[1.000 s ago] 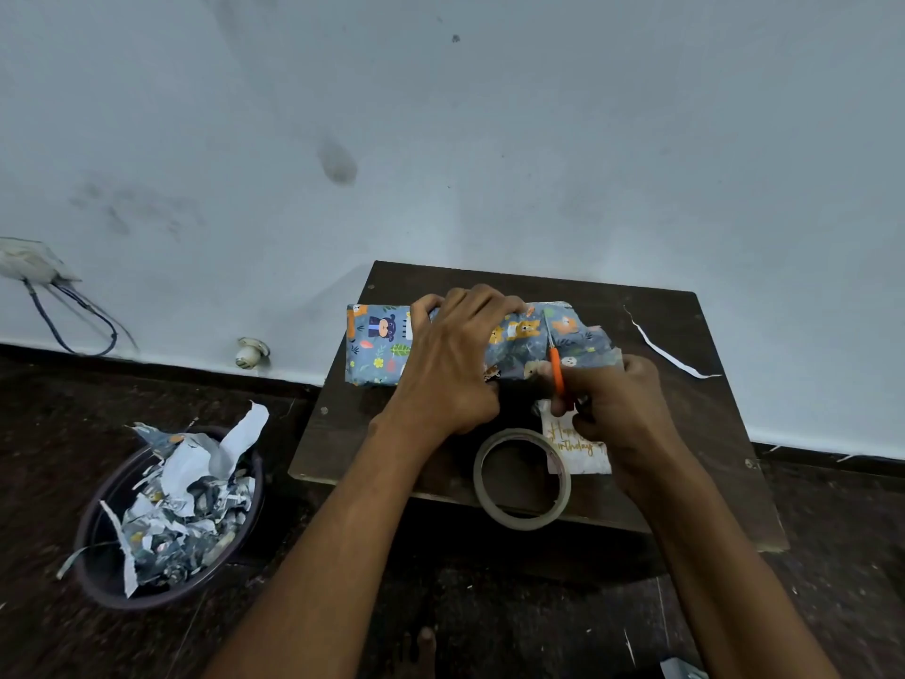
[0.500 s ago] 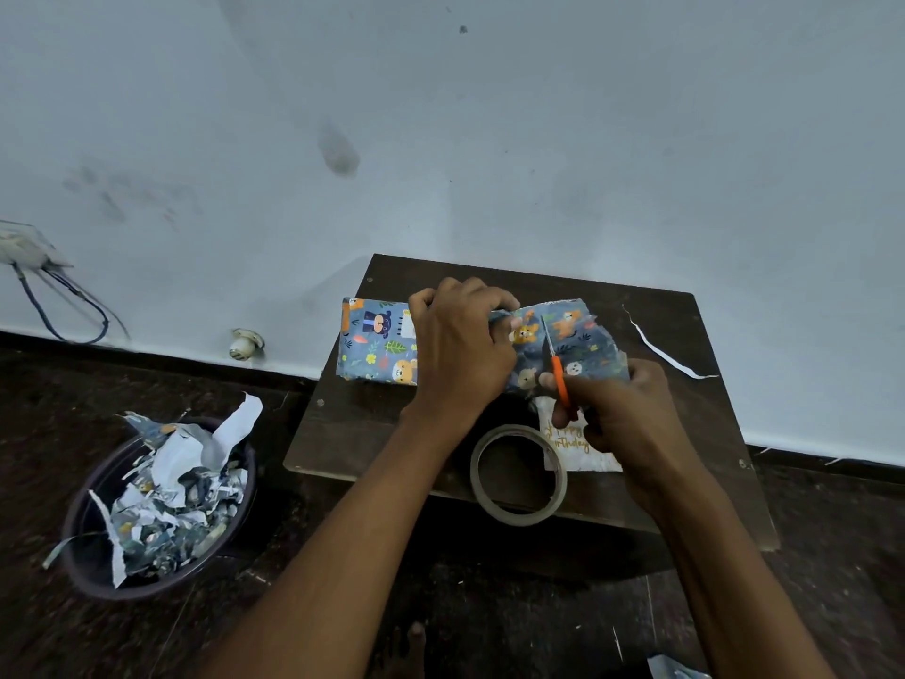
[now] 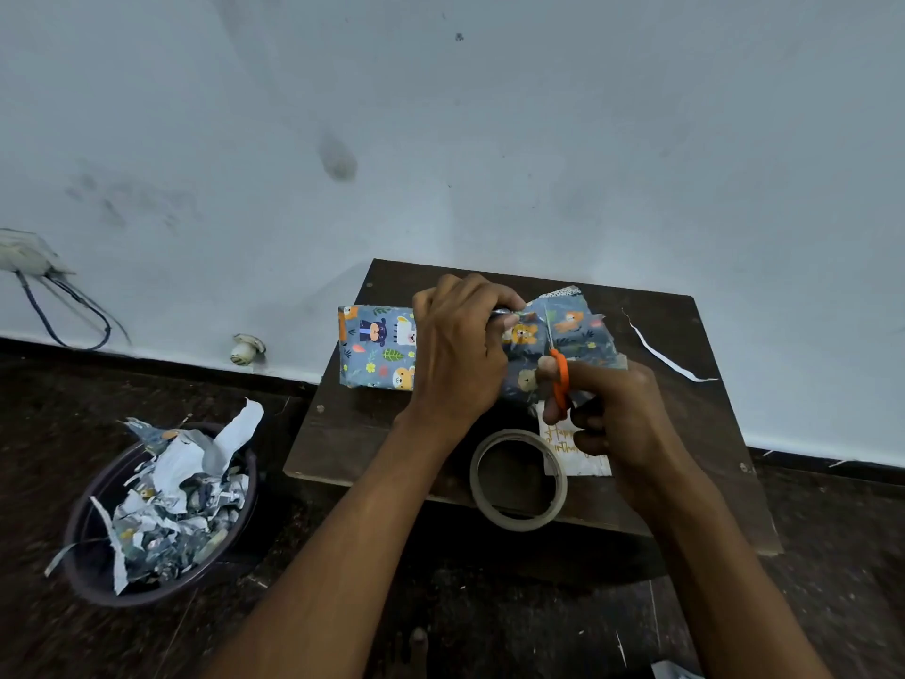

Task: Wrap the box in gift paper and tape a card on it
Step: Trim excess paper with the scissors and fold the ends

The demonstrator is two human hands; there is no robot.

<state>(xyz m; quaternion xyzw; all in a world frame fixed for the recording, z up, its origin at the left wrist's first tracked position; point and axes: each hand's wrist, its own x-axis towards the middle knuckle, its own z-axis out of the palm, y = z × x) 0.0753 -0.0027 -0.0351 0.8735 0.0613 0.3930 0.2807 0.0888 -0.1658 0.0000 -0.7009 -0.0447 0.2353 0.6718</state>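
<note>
A box wrapped in blue animal-print gift paper (image 3: 374,346) lies on a small dark wooden table (image 3: 685,419). My left hand (image 3: 458,352) grips the box's middle and pinches the loose paper at its right end. My right hand (image 3: 614,421) holds orange-handled scissors (image 3: 558,372), whose blades lie in the loose paper flap (image 3: 575,330). A white birthday card (image 3: 570,445) lies under my right hand, partly hidden. A roll of clear tape (image 3: 519,480) lies at the table's front edge.
A dark bowl (image 3: 98,575) full of paper scraps stands on the floor at the left. A thin white paper strip (image 3: 661,355) lies on the table's right side. A white wall rises right behind the table. Cables (image 3: 63,316) hang at the far left.
My left hand has shifted its fingers toward the loose paper at the right end. The scissors have moved slightly along the flap. The box stays in place.
</note>
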